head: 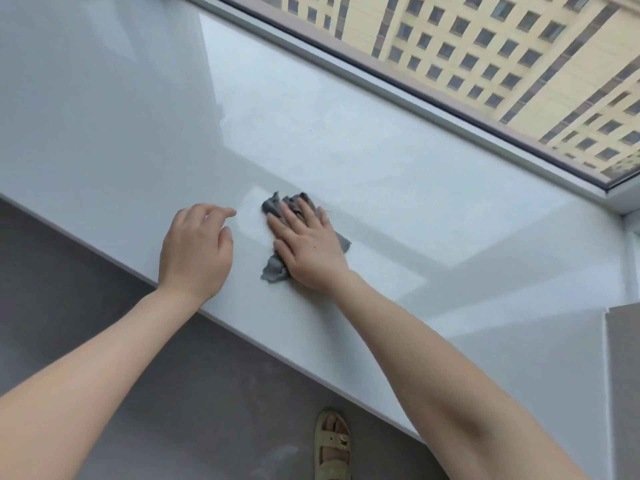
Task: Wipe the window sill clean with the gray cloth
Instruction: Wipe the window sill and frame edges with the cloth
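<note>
bright daylight enters through the window (pixel 485 64); glossy sill (pixel 346 140) shows pale glare; slight wide-angle tilt; focus sharp

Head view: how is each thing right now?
Sill: glossy, a tiny dark speck on it.
Cloth: crumpled, lying on sill.
Right hand: fingers straight, pressing cloth.
Left hand: loosely curled, empty.
Window: looks shut.
Sandal: being worn.

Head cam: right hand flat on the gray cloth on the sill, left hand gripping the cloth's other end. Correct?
No. The head view shows the left hand holding nothing, fingers loosely curled, apart from the gray cloth to its left. The right hand does lie flat on the cloth on the window sill.
</note>
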Action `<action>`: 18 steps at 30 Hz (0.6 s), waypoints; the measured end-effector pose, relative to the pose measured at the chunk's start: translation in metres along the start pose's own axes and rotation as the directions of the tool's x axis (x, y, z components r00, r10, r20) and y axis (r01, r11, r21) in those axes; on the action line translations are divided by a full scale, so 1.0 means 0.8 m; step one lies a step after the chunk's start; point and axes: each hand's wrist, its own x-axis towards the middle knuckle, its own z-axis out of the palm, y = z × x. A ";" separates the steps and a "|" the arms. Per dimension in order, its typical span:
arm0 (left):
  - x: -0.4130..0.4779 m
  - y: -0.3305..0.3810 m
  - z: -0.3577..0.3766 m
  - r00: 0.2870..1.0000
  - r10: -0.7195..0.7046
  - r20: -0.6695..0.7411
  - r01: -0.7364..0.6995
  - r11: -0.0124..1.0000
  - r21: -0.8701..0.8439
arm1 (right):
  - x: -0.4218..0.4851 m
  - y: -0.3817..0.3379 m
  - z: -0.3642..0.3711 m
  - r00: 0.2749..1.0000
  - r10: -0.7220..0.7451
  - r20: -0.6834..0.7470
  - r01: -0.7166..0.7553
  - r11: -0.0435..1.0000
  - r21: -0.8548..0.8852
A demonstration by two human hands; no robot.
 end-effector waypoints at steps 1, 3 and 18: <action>-0.001 0.001 -0.006 1.000 -0.003 -0.007 0.003 1.000 0.000 | -0.020 -0.022 0.007 0.996 -0.083 0.016 0.083 0.997 0.006; -0.001 -0.001 -0.016 1.000 -0.016 -0.003 0.016 1.000 -0.008 | -0.064 -0.049 0.023 0.989 -0.144 0.017 0.145 0.989 -0.019; -0.066 0.026 -0.152 0.995 0.049 0.086 -0.049 0.999 0.000 | -0.434 0.048 0.005 0.344 0.927 0.150 -0.938 0.346 0.013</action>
